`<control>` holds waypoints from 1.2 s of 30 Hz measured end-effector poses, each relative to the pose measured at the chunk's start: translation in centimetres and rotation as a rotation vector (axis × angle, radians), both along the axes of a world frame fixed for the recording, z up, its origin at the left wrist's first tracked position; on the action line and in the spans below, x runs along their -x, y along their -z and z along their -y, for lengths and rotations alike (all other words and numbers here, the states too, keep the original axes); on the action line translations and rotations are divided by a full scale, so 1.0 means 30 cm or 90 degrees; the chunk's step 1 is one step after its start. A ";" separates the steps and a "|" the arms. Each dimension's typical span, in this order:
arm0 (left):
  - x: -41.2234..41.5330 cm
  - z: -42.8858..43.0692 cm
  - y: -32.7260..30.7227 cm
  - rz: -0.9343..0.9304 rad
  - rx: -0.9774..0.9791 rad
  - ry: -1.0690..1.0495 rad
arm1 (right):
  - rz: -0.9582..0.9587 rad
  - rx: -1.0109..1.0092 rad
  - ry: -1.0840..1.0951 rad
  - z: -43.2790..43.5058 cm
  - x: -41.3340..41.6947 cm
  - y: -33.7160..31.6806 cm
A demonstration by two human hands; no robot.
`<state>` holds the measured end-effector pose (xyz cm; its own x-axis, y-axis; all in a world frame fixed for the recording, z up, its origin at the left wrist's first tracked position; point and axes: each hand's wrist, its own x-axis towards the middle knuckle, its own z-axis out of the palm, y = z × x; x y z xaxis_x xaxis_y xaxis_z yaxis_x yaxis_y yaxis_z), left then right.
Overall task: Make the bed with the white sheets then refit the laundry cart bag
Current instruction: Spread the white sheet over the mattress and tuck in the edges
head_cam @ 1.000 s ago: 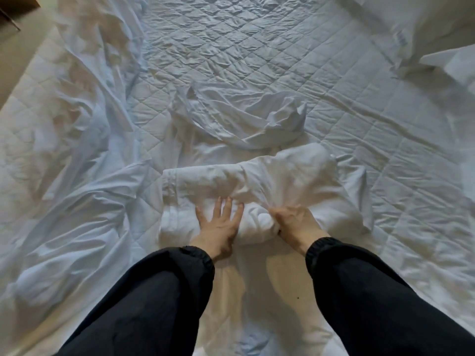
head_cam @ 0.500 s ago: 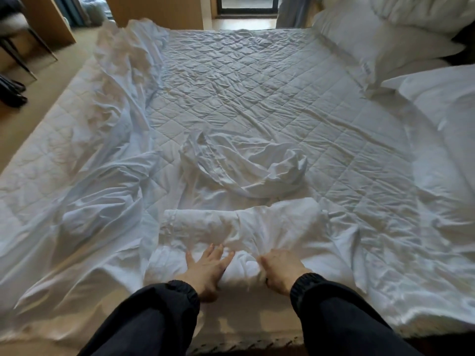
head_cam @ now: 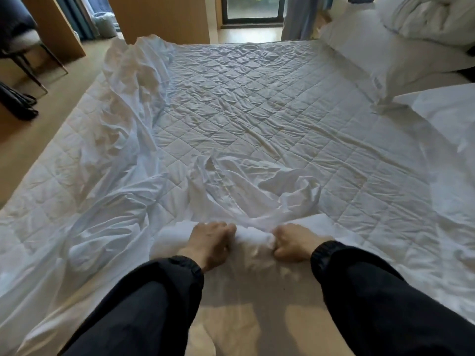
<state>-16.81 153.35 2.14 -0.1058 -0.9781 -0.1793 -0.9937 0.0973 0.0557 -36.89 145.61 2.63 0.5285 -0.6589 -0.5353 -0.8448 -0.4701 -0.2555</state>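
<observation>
A chair [head_cam: 24, 44] stands on the floor at far left. The white sheet [head_cam: 115, 191] lies rumpled over the left side of the bed and runs to the near edge, with a crumpled heap in the middle. The left hand [head_cam: 209, 240] curls its fingers over a bunched fold [head_cam: 253, 233] of the sheet and grips it. The right hand [head_cam: 295, 242], just beside it, is fisted around the same fold. The bare quilted pad [head_cam: 257, 98] stretches beyond the hands, and pillows [head_cam: 390, 52] are piled at far right.
</observation>
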 end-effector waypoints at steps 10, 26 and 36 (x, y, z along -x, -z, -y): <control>-0.129 0.308 0.125 -0.027 0.265 -0.022 | 0.140 0.440 0.070 0.241 -0.156 0.110; -0.084 0.306 0.399 0.049 -0.025 0.127 | -0.175 0.186 -0.102 0.280 -0.148 0.382; -0.047 0.315 0.414 0.051 -0.060 0.095 | -0.096 0.362 -0.071 0.131 -0.155 0.477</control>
